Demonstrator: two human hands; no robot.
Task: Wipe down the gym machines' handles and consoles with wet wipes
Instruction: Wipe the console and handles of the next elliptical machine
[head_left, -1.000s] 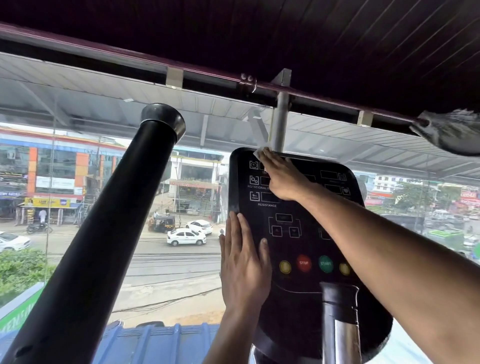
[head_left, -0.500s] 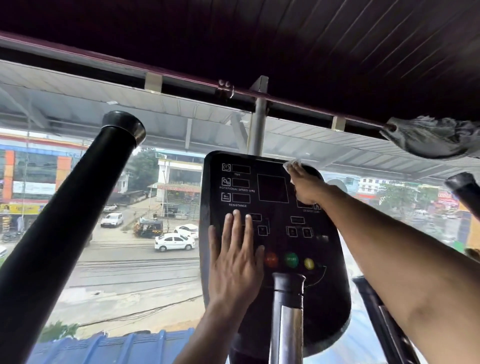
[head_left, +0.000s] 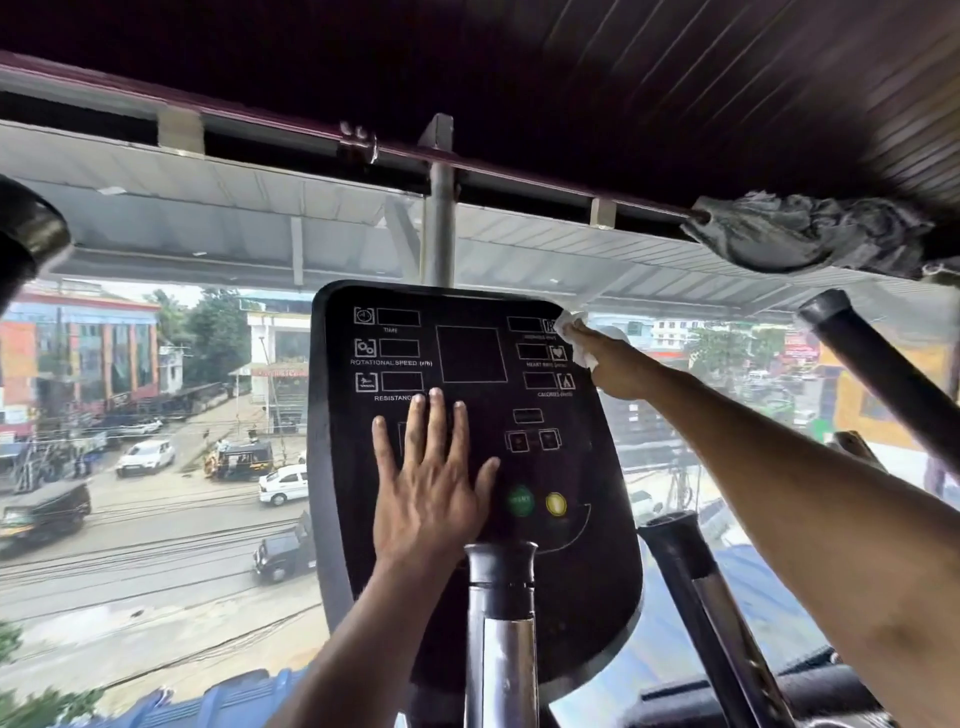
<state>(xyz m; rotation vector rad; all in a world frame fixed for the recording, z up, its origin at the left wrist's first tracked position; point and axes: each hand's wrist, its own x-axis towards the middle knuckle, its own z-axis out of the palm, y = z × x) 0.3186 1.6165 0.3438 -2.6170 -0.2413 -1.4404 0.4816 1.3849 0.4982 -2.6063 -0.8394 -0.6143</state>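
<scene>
My left hand (head_left: 428, 488) lies flat with fingers spread on the console (head_left: 571, 597) at frame centre, while my right hand (head_left: 615, 371) presses a white wipe (head_left: 574, 332) against the console's upper right edge, fingers curled round it.
</scene>
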